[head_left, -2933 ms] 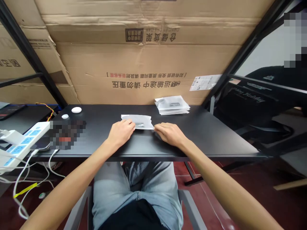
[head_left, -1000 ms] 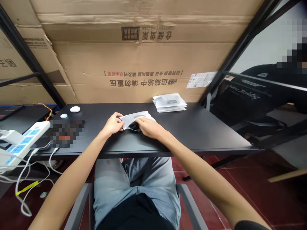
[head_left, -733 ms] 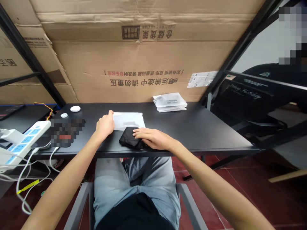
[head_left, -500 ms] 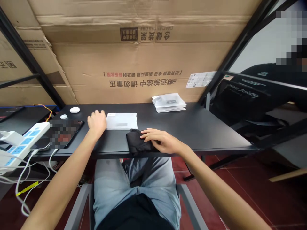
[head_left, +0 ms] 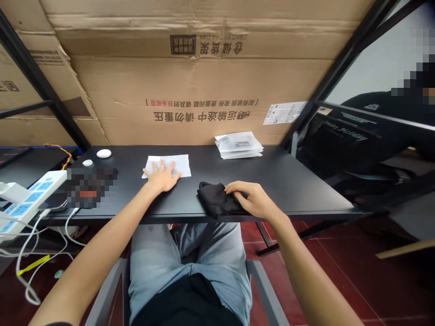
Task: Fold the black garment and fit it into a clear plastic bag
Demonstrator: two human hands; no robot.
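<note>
My left hand (head_left: 162,178) lies with its fingers spread over a flat whitish plastic packet (head_left: 184,165) on the dark table. The packet's right end shows past my fingers, along with a pale label strip at its upper left. Near the front edge of the table, my right hand (head_left: 252,197) pinches the right side of a folded black cloth item (head_left: 213,199). Whether that is a pouch or a garment I cannot tell. My right fingertips are partly hidden by the hand.
Several similar packets (head_left: 239,146) are stacked at the back. A white oval case (head_left: 103,154), a small white round piece (head_left: 87,163), a blurred-out dark device (head_left: 92,188) and a power strip (head_left: 34,199) with cables lie left. Cardboard (head_left: 204,81) walls the back. A person (head_left: 367,108) sits at right.
My left hand has moved right from beside the packet onto it, and the packet has shifted slightly left. My right hand has moved right with the black cloth item.
</note>
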